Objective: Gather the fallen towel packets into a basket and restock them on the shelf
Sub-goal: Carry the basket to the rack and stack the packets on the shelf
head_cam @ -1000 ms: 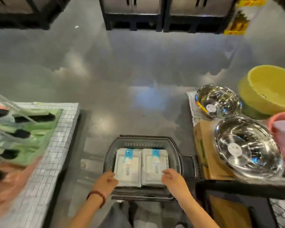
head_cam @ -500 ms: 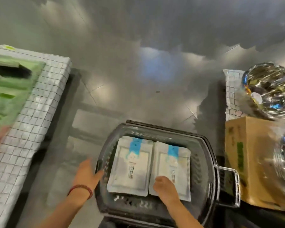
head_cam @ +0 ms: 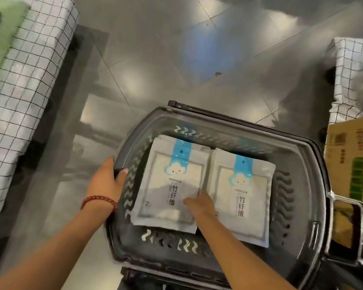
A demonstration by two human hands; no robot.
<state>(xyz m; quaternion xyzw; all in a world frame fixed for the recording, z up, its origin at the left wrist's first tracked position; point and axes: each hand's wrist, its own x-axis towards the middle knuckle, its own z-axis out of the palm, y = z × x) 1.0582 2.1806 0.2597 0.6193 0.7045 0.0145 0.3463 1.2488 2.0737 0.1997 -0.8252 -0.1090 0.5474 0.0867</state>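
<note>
**Packets side by side in the basket, both hands on it**

Checked cloth (head_cam: 29, 80) covers a surface along the left edge of the view, with something green and blurred on its far corner. The left hand (head_cam: 105, 183), a red bead bracelet (head_cam: 99, 200) on its wrist, grips the left rim of the dark basket (head_cam: 218, 120), thumb hooked over the edge. The basket stands on the grey tiled floor (head_cam: 176, 49). Inside it two towel packets lie flat and touching: the left packet (head_cam: 168, 181) against the left wall, the right packet (head_cam: 247, 185) toward the right wall. The right hand (head_cam: 199, 206) lies over their seam near the front edge, fingers bent onto the left packet's near right corner; whether they pinch it I cannot tell. A cardboard box (head_cam: 352, 164) stands just beside the basket's right rim.
</note>
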